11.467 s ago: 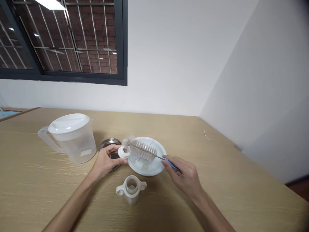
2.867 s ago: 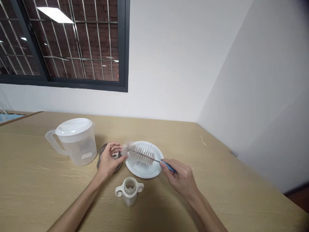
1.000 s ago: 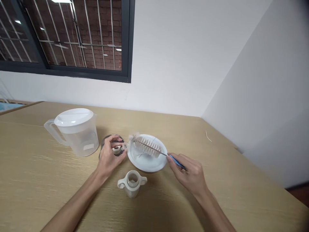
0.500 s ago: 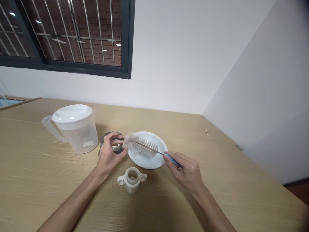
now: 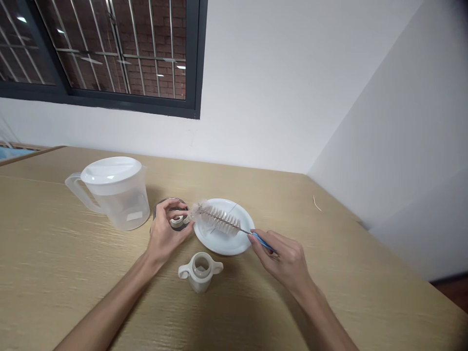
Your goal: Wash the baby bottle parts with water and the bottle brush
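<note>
My right hand [image 5: 281,256] grips the blue handle of a bottle brush [image 5: 224,222] with white bristles and a thin metal stem. The brush lies slanted over a white plate [image 5: 239,243], its bristly tip pointing left. At that tip, my left hand [image 5: 168,229] pinches a small translucent piece, apparently a bottle nipple [image 5: 190,214]; the bristles touch it and partly blur its outline. Below the plate a pale baby bottle [image 5: 199,282] with two side handles stands upright, its mouth uncovered.
Behind my left hand is a dark metal bowl [image 5: 153,214] holding a white ring [image 5: 176,222]. A lidded clear pitcher [image 5: 122,202] stands at the left. A thin pale strip [image 5: 316,203] lies on the right of the wooden table [image 5: 329,273]. Wall and barred window rise behind.
Both hands, the brush and the small translucent piece keep nearly the same place. The whole view has shifted very slightly.
</note>
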{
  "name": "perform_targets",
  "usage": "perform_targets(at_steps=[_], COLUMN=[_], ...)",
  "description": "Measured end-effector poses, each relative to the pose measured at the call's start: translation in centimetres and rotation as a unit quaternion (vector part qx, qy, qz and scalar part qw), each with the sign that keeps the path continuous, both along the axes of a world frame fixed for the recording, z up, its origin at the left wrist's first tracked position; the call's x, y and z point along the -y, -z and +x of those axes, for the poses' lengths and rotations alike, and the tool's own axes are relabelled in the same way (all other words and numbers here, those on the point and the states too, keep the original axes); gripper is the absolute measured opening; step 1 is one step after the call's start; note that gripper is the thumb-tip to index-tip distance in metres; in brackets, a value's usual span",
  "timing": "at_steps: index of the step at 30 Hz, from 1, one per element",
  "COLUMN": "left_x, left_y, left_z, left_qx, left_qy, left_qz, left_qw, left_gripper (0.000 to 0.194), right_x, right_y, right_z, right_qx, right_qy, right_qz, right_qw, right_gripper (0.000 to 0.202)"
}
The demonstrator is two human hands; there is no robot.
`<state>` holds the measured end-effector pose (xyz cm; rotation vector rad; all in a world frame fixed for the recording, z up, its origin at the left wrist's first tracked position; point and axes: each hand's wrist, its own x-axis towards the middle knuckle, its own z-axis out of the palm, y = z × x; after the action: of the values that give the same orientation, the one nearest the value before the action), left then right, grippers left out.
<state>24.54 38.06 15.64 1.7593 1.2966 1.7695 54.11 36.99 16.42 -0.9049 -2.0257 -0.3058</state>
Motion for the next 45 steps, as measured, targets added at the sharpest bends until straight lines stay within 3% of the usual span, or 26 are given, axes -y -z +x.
perform_targets(at_steps=[7, 20, 23, 28, 35, 45], left_x=[-0.2, 0.0, 0.0, -0.2, -0.2, 0.0], left_y=[0.0, 0.2, 0.3, 0.3, 0.2, 0.3], left_z=[-0.2, 0.0, 0.0, -0.1, -0.2, -0.1], left_qx=[0.047, 0.012, 0.004, -0.002, -0.016, 0.007], left_qy=[0.027, 0.05, 0.042, 0.039, 0.027, 0.031], left_qz=[0.03, 0.06, 0.064, 0.069, 0.068, 0.085], left_qw=[0.998, 0.997, 0.997, 0.997, 0.997, 0.996], left_gripper=[0.064, 0.061, 0.063, 0.062, 0.063, 0.061], right_x=[0.1, 0.4, 0.3, 0.4, 0.6, 0.6], right_y=[-0.2, -1.5, -1.4, -1.3, -0.9, -1.2], right_z=[-0.1, 1.4, 1.6, 0.9, 0.0, 0.1], right_qx=[0.013, 0.076, 0.04, -0.036, -0.014, 0.048], right_qy=[-0.015, 0.073, 0.071, 0.005, -0.001, 0.048], right_qz=[0.028, 0.121, 0.108, 0.042, 0.05, 0.106], right_qw=[0.999, 0.987, 0.991, 0.998, 0.999, 0.992], right_gripper=[0.008, 0.005, 0.005, 0.004, 0.001, 0.01])
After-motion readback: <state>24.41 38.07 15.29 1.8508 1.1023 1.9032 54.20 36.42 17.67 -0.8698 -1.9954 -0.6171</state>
